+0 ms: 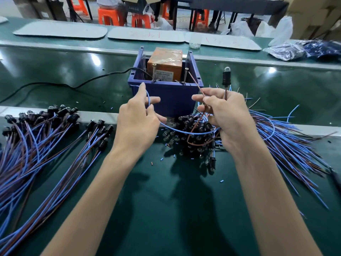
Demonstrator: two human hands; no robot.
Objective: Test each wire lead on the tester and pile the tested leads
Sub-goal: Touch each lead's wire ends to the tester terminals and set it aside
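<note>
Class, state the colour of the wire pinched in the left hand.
The wire is blue, clearest in the head view.

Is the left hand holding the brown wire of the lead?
No, the left hand pinches the blue wire, while the right hand holds the brown wire.

Left hand [137,126] and right hand [230,119] were both bare. Left forearm [96,196] and right forearm [267,191] were likewise uncovered along their whole visible length, down to the bottom edge of the view. Fingers [153,99] were long and slim, with creases marked at the knuckles. Faint tendon ridges showed on the back of the right hand. Wrists [245,150] were narrow; the forearms looked broader toward the lower edge, in part from wide-angle stretch. Nails were too small to read in detail.
</note>
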